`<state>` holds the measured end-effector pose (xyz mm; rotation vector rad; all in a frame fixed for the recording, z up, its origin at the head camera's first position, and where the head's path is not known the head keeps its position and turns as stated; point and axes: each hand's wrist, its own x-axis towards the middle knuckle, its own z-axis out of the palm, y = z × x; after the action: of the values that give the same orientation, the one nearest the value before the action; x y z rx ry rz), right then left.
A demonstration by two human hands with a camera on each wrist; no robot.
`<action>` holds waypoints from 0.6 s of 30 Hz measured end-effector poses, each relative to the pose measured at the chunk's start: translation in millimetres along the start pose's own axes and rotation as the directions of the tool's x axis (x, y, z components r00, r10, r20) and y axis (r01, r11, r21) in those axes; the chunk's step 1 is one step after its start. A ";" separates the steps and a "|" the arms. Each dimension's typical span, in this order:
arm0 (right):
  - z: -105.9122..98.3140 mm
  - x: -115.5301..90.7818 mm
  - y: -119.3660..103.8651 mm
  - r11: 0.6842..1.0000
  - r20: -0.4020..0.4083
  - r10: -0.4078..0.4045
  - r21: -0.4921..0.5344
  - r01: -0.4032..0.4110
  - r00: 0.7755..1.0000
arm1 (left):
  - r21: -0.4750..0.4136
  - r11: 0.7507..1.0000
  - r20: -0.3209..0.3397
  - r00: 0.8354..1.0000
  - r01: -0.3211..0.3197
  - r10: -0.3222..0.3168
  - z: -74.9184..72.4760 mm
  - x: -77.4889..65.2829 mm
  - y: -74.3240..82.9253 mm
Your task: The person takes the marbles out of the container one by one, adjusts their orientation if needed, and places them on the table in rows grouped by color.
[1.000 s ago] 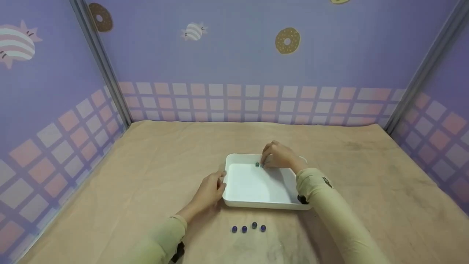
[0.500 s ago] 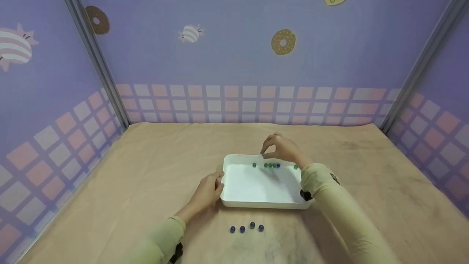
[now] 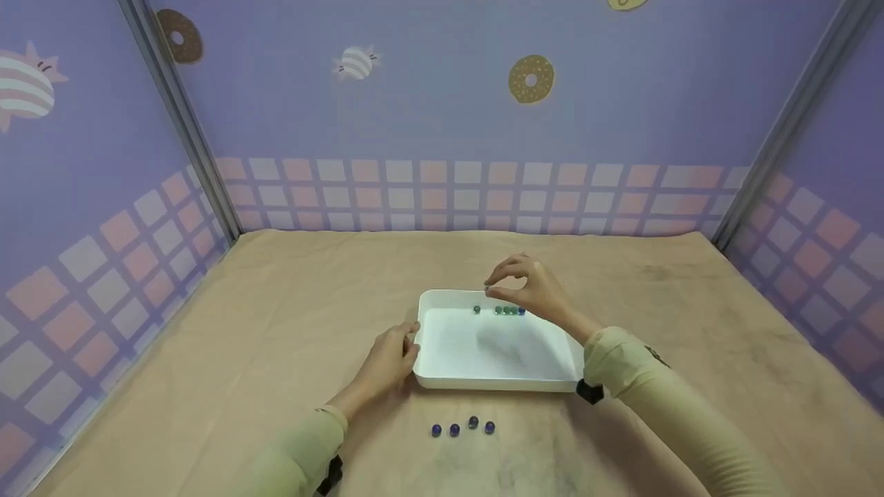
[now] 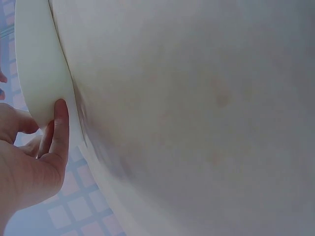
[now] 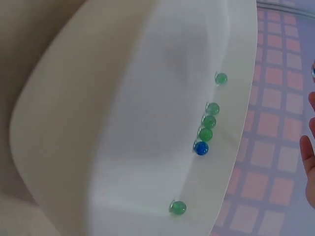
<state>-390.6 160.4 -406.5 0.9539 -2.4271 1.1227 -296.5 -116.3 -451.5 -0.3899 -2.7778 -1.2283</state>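
Note:
A shallow white tray [image 3: 497,359] stands mid-table in the head view. My left hand [image 3: 385,362] holds its left side; in the left wrist view the fingertips [image 4: 60,110] touch the outer wall and rim. My right hand [image 3: 532,288] is raised over the tray's back rim, thumb and forefinger pinching a small glass marble [image 3: 487,287]. Below it, along the inside of the back wall, lie a lone green marble [image 3: 476,310] and a short row of green ones ending in a blue marble [image 5: 201,148]. Another green marble [image 5: 178,208] rests apart, hidden behind my right arm in the head view.
Several dark blue marbles [image 3: 454,430] lie on the tan table cover [image 3: 331,290] in front of the tray. Patterned purple walls [image 3: 442,103] stand behind and at both sides, with grey posts [image 3: 183,117] at the corners.
My right hand has risen from inside the tray to above its back rim with a marble, then shifted slightly left. The marble row it covered now shows. My left hand stays on the tray.

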 end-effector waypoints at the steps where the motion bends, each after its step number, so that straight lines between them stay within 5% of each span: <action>1: 0.5 -2.7 -2.2 1.000 -0.015 0.001 0.010 -0.001 1.000 | 0.000 1.000 -0.001 1.000 0.003 -0.003 -0.2 0.0 -0.1; 18: 11.7 -67.9 -46.3 0.989 -0.108 0.067 0.137 -0.052 0.992 | -0.008 1.000 -0.002 1.000 0.016 -0.016 1.9 1.1 -1.3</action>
<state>-309.3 159.7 -423.0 0.8373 -2.3293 1.3371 -297.8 -115.5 -453.6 -0.3672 -2.7810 -1.2426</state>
